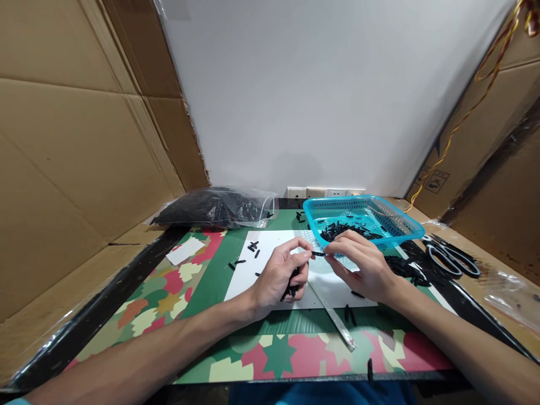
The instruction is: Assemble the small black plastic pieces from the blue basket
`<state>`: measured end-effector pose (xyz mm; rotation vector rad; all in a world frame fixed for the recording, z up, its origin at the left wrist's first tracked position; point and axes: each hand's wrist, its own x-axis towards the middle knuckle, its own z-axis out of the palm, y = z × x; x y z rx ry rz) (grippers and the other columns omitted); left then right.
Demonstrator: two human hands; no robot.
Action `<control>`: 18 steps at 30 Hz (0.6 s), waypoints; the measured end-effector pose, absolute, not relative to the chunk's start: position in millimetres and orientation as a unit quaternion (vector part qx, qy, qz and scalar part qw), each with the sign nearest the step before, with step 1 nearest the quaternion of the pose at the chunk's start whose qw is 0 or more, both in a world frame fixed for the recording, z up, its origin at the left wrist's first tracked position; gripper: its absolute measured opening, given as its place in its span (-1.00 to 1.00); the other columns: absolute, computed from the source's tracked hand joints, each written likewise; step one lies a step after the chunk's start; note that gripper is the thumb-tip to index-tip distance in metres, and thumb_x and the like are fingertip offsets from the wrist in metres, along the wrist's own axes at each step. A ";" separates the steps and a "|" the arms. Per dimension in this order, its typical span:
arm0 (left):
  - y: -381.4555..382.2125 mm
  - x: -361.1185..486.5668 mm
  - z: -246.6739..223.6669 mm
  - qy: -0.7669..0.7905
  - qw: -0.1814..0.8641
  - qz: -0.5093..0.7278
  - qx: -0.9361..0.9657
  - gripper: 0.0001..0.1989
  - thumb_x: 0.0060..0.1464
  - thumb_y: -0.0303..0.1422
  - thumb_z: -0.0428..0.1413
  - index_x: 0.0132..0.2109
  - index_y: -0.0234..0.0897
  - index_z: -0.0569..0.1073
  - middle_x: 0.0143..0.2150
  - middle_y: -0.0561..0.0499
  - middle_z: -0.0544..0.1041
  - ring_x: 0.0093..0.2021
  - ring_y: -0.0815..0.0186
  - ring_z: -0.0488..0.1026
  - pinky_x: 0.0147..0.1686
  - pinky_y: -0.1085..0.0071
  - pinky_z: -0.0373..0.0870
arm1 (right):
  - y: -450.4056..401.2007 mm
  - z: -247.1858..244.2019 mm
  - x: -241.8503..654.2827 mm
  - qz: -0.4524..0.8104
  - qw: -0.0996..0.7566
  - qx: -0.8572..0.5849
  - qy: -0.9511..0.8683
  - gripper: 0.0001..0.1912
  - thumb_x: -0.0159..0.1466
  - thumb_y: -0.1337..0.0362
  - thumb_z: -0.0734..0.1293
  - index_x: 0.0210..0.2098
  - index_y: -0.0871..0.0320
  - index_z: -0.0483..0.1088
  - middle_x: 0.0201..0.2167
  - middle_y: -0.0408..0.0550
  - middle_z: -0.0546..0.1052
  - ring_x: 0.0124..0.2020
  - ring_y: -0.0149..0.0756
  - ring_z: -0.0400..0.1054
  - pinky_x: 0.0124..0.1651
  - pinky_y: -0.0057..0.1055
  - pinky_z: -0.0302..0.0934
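Between my two hands, over a white sheet (240,287), is a small black strip-like piece (318,253). My left hand (284,270) pinches its left end with thumb and forefinger, while the curled lower fingers hold several more black pieces (291,286) against the palm. At the strip's right end are the fingertips of my right hand (358,261), closed on it. Just behind my right hand stands a blue plastic basket (415,229) with a heap of similar black pieces (346,229) in it. The exact kind of piece is too small to make out.
Loose black pieces (253,246) lie on the sheet, with a dark pile (405,270) right of my right hand. A flat pale strip (333,318) lies in front. A plastic bag (211,207) is at back left, scissors (449,259) at right. Cardboard walls (84,112) flank the table.
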<state>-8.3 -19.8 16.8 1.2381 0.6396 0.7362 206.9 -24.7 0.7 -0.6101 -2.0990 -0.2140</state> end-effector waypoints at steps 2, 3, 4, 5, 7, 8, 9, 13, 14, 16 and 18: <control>-20.1 -8.1 17.0 0.289 0.703 0.332 0.558 -0.80 0.29 -0.16 0.05 -0.16 -0.17 0.26 -0.66 0.31 0.14 -0.75 0.54 -0.04 -0.78 0.65 -0.03 | -24.5 0.6 207.2 -0.087 0.451 -0.250 -0.852 -0.80 0.33 0.52 0.32 -0.09 0.17 0.37 -0.32 0.01 0.54 -0.26 -0.23 0.34 -0.19 -0.28 0.33; -20.2 -8.0 17.2 0.290 0.703 0.332 0.559 -0.80 0.29 -0.16 0.05 -0.17 -0.17 0.27 -0.66 0.30 0.13 -0.75 0.54 -0.04 -0.78 0.65 -0.04 | -24.5 0.5 207.3 -0.088 0.449 -0.251 -0.853 -0.80 0.34 0.51 0.31 -0.09 0.17 0.37 -0.32 0.01 0.54 -0.26 -0.23 0.34 -0.19 -0.28 0.33; -20.4 -7.8 17.4 0.290 0.702 0.333 0.558 -0.79 0.29 -0.16 0.05 -0.18 -0.18 0.27 -0.67 0.30 0.13 -0.75 0.54 -0.05 -0.78 0.65 -0.04 | -24.5 0.4 207.5 -0.092 0.446 -0.251 -0.854 -0.80 0.34 0.51 0.31 -0.09 0.17 0.37 -0.32 0.01 0.54 -0.25 -0.22 0.34 -0.19 -0.28 0.33; -20.5 -7.7 17.7 0.291 0.703 0.332 0.558 -0.79 0.29 -0.15 0.06 -0.18 -0.18 0.27 -0.67 0.30 0.13 -0.75 0.55 -0.05 -0.77 0.65 -0.04 | -24.5 0.4 207.5 -0.095 0.443 -0.252 -0.855 -0.81 0.34 0.51 0.31 -0.09 0.17 0.37 -0.32 0.01 0.54 -0.25 -0.22 0.34 -0.19 -0.28 0.33; -20.4 -7.7 18.1 0.290 0.703 0.331 0.559 -0.78 0.28 -0.15 0.07 -0.19 -0.18 0.26 -0.67 0.31 0.13 -0.75 0.55 -0.06 -0.77 0.66 -0.03 | -24.6 0.3 207.5 -0.102 0.436 -0.253 -0.858 -0.82 0.34 0.50 0.31 -0.09 0.16 0.37 -0.32 0.00 0.53 -0.26 -0.22 0.34 -0.19 -0.27 0.33; -20.3 -7.7 18.1 0.288 0.703 0.330 0.560 -0.78 0.28 -0.15 0.07 -0.19 -0.18 0.26 -0.67 0.31 0.13 -0.75 0.55 -0.06 -0.77 0.65 -0.02 | -24.7 0.3 207.4 -0.104 0.434 -0.253 -0.858 -0.82 0.35 0.49 0.31 -0.09 0.16 0.38 -0.32 0.00 0.53 -0.26 -0.22 0.33 -0.19 -0.27 0.33; -20.2 -7.8 18.0 0.286 0.702 0.331 0.562 -0.79 0.28 -0.16 0.07 -0.18 -0.17 0.26 -0.67 0.31 0.13 -0.74 0.55 -0.06 -0.77 0.65 -0.02 | -24.8 0.4 207.3 -0.105 0.433 -0.253 -0.859 -0.82 0.35 0.49 0.31 -0.09 0.16 0.38 -0.32 0.01 0.53 -0.26 -0.23 0.33 -0.19 -0.27 0.33; -19.2 -8.2 16.7 0.280 0.702 0.332 0.565 -0.80 0.28 -0.17 0.07 -0.15 -0.16 0.26 -0.66 0.31 0.14 -0.74 0.55 -0.06 -0.77 0.65 0.00 | -25.1 0.9 206.9 -0.104 0.440 -0.252 -0.856 -0.83 0.35 0.49 0.31 -0.09 0.17 0.38 -0.32 0.00 0.53 -0.26 -0.23 0.34 -0.19 -0.27 0.33; -18.9 -8.2 16.3 0.280 0.701 0.333 0.565 -0.80 0.28 -0.17 0.07 -0.14 -0.16 0.26 -0.66 0.32 0.14 -0.74 0.55 -0.06 -0.76 0.64 0.00 | -25.1 1.0 206.9 -0.104 0.442 -0.251 -0.855 -0.82 0.35 0.50 0.31 -0.09 0.17 0.38 -0.33 0.00 0.53 -0.27 -0.23 0.34 -0.20 -0.27 0.33; -18.6 -8.4 15.8 0.280 0.700 0.333 0.567 -0.80 0.28 -0.16 0.07 -0.14 -0.16 0.26 -0.66 0.32 0.14 -0.74 0.55 -0.06 -0.77 0.64 -0.01 | -25.1 1.2 207.2 -0.104 0.443 -0.251 -0.855 -0.83 0.35 0.50 0.30 -0.09 0.17 0.38 -0.33 0.00 0.54 -0.27 -0.23 0.34 -0.20 -0.28 0.33; -18.6 -8.5 15.8 0.279 0.699 0.332 0.568 -0.79 0.28 -0.15 0.07 -0.14 -0.17 0.26 -0.66 0.32 0.14 -0.74 0.55 -0.06 -0.77 0.64 -0.01 | -25.2 1.4 207.4 -0.104 0.441 -0.251 -0.855 -0.83 0.35 0.49 0.30 -0.10 0.18 0.38 -0.33 0.01 0.53 -0.27 -0.23 0.34 -0.20 -0.28 0.32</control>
